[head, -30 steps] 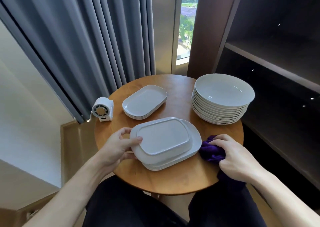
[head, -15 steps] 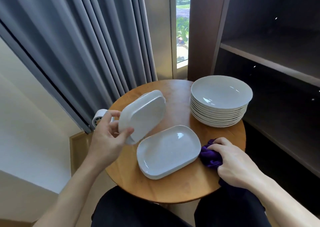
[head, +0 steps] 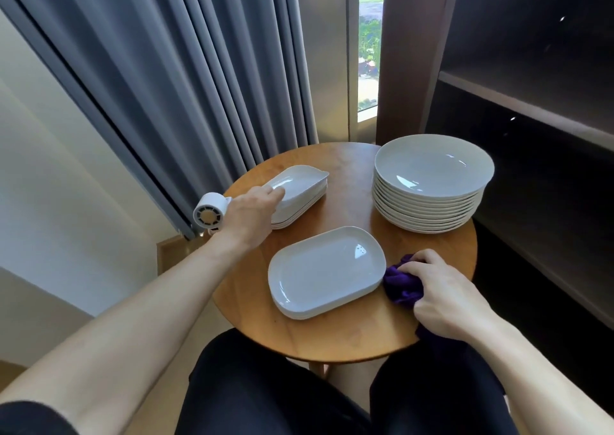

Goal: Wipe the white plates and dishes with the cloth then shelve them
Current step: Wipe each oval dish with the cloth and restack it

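The left forearm (head: 149,318) and right forearm (head: 538,361) are left uncovered down to the hands. A black short sleeve (head: 30,418) is worn on the left arm and is glimpsed only at the lower left corner. Plain black trousers (head: 265,384) are worn over both thighs, their fabric marked by soft folds.

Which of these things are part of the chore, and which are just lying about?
Job: tilted oblong dish, left hand, oblong plate stack, round plate stack, purple cloth, right hand, shelf.
Lying about: small white fan-like gadget, grey curtain.

Dish (head: 300,182) moved — onto far stack (head: 295,216).
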`<state>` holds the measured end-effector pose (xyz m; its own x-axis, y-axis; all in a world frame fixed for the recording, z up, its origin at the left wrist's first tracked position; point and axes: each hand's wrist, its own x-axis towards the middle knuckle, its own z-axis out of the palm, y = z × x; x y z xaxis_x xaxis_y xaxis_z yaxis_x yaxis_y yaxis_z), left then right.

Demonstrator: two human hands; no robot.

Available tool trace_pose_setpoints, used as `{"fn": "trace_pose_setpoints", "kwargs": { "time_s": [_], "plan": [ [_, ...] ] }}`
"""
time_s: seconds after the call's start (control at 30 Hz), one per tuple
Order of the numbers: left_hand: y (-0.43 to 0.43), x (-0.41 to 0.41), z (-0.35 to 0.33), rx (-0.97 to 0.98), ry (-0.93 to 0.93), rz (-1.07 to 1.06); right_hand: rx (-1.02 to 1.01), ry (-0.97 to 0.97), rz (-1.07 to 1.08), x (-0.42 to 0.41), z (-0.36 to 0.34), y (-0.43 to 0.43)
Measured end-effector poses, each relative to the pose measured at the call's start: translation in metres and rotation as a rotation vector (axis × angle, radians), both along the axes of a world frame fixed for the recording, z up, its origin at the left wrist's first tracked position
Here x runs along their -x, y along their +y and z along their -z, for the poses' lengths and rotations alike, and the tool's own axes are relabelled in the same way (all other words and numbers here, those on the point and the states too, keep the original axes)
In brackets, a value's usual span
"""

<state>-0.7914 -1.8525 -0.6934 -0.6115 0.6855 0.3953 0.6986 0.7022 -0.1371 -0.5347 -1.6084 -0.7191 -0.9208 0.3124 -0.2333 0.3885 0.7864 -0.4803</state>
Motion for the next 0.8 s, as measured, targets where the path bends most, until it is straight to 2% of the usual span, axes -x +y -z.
{"fn": "trace_pose_setpoints", "kwargs": {
  "time_s": [0.1, 0.23, 0.3, 0.53, 0.6, 0.67, 0.73, 0.8],
  "plan": [
    [0.006, 0.008, 0.01, 0.029, -0.094, -0.119, 0.007, 0.001, 0.005, 0.0, -0.001, -0.001],
    [0.013, 0.015, 0.027, 0.141, -0.477, -0.282, 0.019, -0.002, 0.004, -0.001, -0.001, 0.001],
    [0.015, 0.018, 0.033, 0.17, -0.589, -0.319, 0.03, -0.004, 0.006, -0.001, -0.002, 0.001],
    [0.025, 0.035, 0.016, 0.218, -0.749, -0.349, 0.061, -0.013, 0.022, -0.002, -0.006, 0.003],
    [0.027, 0.03, 0.008, 0.091, -0.687, -0.315, 0.092, -0.003, 0.044, -0.002, -0.007, 0.004],
    [0.02, 0.007, 0.004, -0.218, -0.653, -0.268, 0.133, 0.031, 0.09, 0.0, -0.007, 0.006],
    [0.002, -0.029, 0.005, -0.495, -0.71, -0.186, 0.188, 0.1, 0.183, 0.002, -0.007, 0.008],
    [-0.027, -0.068, 0.015, -0.556, -0.8, -0.126, 0.258, 0.173, 0.311, 0.004, -0.008, 0.011]
  ]
}}
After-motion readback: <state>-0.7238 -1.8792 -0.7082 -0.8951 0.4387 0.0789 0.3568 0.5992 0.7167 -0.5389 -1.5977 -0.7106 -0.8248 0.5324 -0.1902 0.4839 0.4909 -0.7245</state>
